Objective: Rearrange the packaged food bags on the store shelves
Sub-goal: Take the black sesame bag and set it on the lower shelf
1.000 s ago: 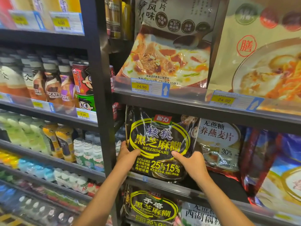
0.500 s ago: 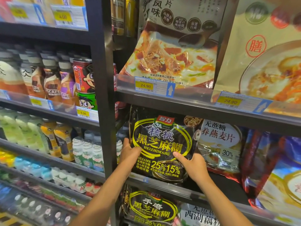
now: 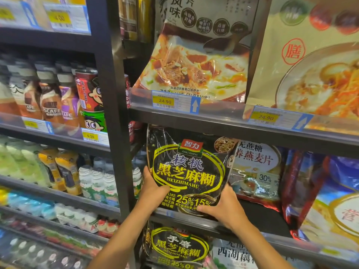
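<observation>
- A black sesame-paste bag [image 3: 186, 171] stands at the left end of the middle shelf [image 3: 272, 234], printed face toward the camera.
- Its long axis runs up and down; the top leans a little to the left, and the red brand tab sits near the top.
- The left hand [image 3: 153, 188] grips the bag's lower left edge, thumb across the front.
- The right hand [image 3: 223, 207] clasps the lower right corner, fingers [image 3: 202, 209] curled over the bottom of the front face.
- The bag's right edge overlaps a white oatmeal bag [image 3: 256, 171] just beside it.
- A second black sesame bag [image 3: 178, 247] stands on the shelf below, directly under the held one.
- A yellow price tag [image 3: 165, 101] reading 24.90 is clipped to the shelf edge above.
</observation>
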A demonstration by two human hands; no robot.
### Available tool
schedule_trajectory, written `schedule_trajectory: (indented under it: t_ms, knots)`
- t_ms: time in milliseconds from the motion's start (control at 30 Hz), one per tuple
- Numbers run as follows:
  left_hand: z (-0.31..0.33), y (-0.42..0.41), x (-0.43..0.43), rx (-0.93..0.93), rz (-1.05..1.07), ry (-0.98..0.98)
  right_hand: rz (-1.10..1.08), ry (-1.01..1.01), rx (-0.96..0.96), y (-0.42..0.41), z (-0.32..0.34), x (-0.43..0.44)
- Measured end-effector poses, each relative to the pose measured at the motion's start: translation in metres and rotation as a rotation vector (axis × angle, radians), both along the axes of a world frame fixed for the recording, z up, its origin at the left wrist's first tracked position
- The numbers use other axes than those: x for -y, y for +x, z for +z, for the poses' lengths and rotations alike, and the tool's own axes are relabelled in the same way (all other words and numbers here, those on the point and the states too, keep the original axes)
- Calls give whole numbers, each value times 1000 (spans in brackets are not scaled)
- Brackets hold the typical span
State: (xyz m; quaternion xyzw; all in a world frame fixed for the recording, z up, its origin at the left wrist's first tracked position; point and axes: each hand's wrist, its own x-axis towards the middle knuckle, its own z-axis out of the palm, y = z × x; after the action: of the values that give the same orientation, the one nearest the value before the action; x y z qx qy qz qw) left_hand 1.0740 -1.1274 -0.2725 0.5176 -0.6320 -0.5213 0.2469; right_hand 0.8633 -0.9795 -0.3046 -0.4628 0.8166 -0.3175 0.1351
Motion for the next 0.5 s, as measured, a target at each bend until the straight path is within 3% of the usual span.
schedule_trajectory:
  t_ms: [133, 267, 500]
  knots:
    - [-5, 6, 7, -22, -82, 2, -27, -42, -30, 0, 5, 7]
    - [-8, 5, 10, -83, -40, -9, -75, 8, -83, -8, 14, 18]
    - [-9, 0, 6, -26, 15, -73, -25, -30, -58, 0, 0, 13]
